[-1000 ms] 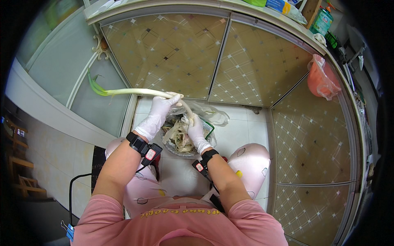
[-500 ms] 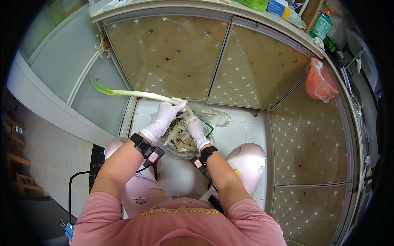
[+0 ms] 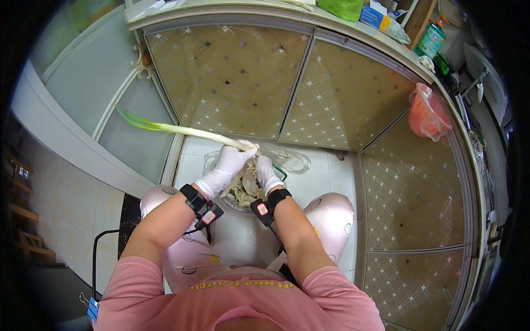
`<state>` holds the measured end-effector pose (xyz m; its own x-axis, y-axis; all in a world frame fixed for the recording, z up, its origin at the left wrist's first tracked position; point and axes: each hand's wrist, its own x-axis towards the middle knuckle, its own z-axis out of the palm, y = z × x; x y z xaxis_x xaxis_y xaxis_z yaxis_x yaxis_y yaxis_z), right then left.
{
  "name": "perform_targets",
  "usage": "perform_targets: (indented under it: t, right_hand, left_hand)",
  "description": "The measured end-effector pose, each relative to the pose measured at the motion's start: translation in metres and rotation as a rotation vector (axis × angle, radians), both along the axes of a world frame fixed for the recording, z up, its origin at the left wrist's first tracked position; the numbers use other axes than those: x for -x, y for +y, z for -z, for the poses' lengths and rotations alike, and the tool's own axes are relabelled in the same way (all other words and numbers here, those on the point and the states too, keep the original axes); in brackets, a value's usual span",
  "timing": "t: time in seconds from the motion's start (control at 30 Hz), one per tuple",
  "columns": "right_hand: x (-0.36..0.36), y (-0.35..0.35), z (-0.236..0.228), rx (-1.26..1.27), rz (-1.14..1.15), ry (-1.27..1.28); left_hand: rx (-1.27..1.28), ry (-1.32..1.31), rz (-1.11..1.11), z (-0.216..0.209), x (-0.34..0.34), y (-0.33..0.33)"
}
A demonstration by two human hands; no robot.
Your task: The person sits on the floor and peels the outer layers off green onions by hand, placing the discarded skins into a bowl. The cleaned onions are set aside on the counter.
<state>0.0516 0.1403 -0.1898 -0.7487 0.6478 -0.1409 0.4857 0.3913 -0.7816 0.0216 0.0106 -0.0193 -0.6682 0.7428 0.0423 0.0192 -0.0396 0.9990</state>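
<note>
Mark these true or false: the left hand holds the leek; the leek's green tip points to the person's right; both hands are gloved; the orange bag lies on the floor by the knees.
1. The left hand holds the leek. True: it grips the white end.
2. The leek's green tip points to the person's right. False: it points left.
3. Both hands are gloved. True: the right hand wears a white glove too.
4. The orange bag lies on the floor by the knees. False: it hangs high at the cabinet's right edge.
</note>
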Motion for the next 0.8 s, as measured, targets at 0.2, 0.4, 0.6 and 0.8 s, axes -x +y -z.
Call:
perform_targets:
  t: [0.2,0.4,0.6,0.8]
  right_hand:
    - [-0.022,-0.002,-0.009,0.291,0.077,0.079]
    - [-0.036,0.002,-0.004,0.424,0.054,0.191]
    - [-0.046,-0.009,-0.030,-0.023,-0.209,-0.035]
    - [-0.057,-0.005,-0.105,-0.393,-0.470,-0.424]
  left_hand:
    - [0.071,0.188,-0.019,-0.011,-0.007,-0.005]
    - [-0.091,0.029,-0.043,-0.031,0.014,-0.006]
    - [-0.045,-0.061,0.042,-0.029,0.024,-0.006]
    - [-0.007,0.016,0.056,-0.030,0.032,-0.006]
